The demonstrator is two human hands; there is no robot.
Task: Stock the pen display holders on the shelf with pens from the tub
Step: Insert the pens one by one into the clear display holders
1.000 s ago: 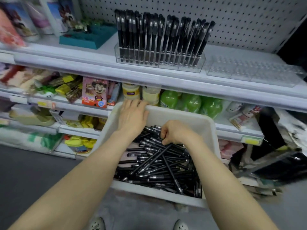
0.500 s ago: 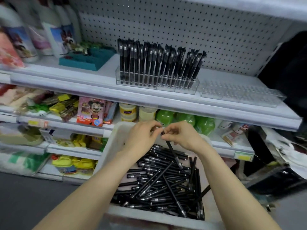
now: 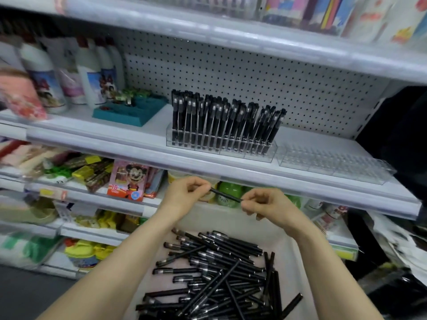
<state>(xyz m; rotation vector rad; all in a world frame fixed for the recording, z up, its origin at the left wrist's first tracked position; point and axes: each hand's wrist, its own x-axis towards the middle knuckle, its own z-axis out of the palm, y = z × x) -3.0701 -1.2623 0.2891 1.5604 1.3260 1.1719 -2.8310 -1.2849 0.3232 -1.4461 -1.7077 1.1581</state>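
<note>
Over the white plastic tub [image 3: 297,280] of loose black pens [image 3: 215,276], you are pinching one slim black pen [image 3: 225,195] by both ends (left hand [image 3: 184,196] curled on one, right hand [image 3: 265,205] on the other), below the pale shelf [image 3: 129,137] where a clear plastic holder [image 3: 219,146] is standing packed with upright pens.

The white shelf [image 3: 161,117] has a pegboard back. Near its middle stands a clear holder [image 3: 221,150] packed with upright black pens [image 3: 221,118]. Just beside it at 3 o'clock lies a second clear holder [image 3: 332,162]. At 9 o'clock sits a teal tray [image 3: 131,112], with white bottles [image 3: 90,82] at its 10 o'clock and a blurred pink packet [image 3: 20,98] at the far left.
</note>
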